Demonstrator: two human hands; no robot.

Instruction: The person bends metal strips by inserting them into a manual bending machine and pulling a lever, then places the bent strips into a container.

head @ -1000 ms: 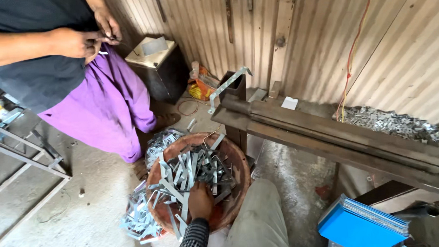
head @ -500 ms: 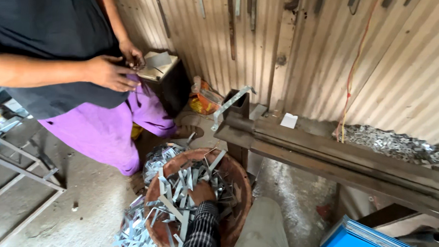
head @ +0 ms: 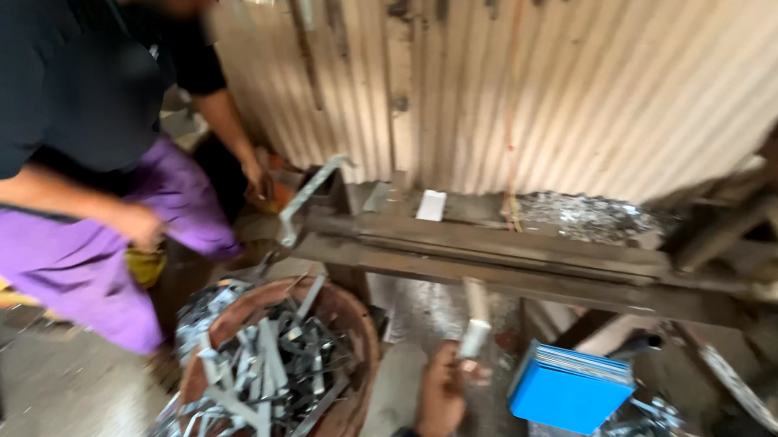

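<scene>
My left hand [head: 438, 399] is low in the middle of the head view, shut on a short pale metal strip [head: 475, 326] that stands upright out of the fingers. It is just right of a round rusty-brown basket [head: 358, 325] piled with several grey metal strips [head: 265, 369], and left of a blue box [head: 567, 391]. My right hand is not in view. Another person in a black top and purple trousers [head: 80, 264] bends over at the left, with one hand [head: 139, 225] near the basket's far side.
A long rusty metal bench machine [head: 494, 260] with a bent lever handle [head: 306, 195] crosses the middle, metal scraps [head: 583, 213] heaped on it. Corrugated sheet wall [head: 626, 81] stands behind. Blurred dark machine parts [head: 734, 224] stand at the right.
My hand has come out of the basket and moved right, now holding a strip upright. The view has swung right and up. The other person has bent lower toward the basket.
</scene>
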